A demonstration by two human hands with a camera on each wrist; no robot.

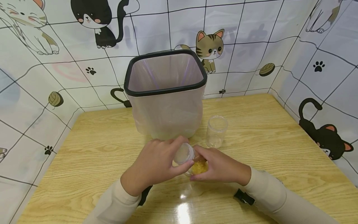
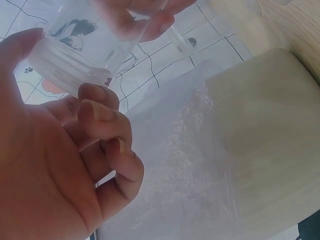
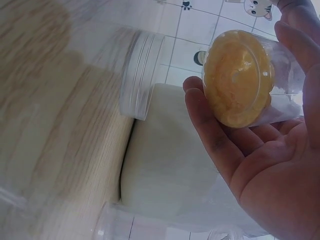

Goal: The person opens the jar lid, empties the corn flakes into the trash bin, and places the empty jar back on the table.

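Note:
Between my hands is a clear plastic jar with yellow contents against its base. It lies tilted, the base toward the lower right in the head view. My left hand grips the clear ridged lid end between thumb and index finger, the other fingers curled below. My right hand holds the jar's body, its fingers around the side near the yellow part. Whether lid and jar are joined cannot be told. A second clear jar stands uncapped behind my right hand.
A pale bin with a black rim and a plastic liner stands behind my hands on the wooden table. A clear ridged ring-like piece sits on the table in the right wrist view. Cat-patterned sheeting surrounds the table.

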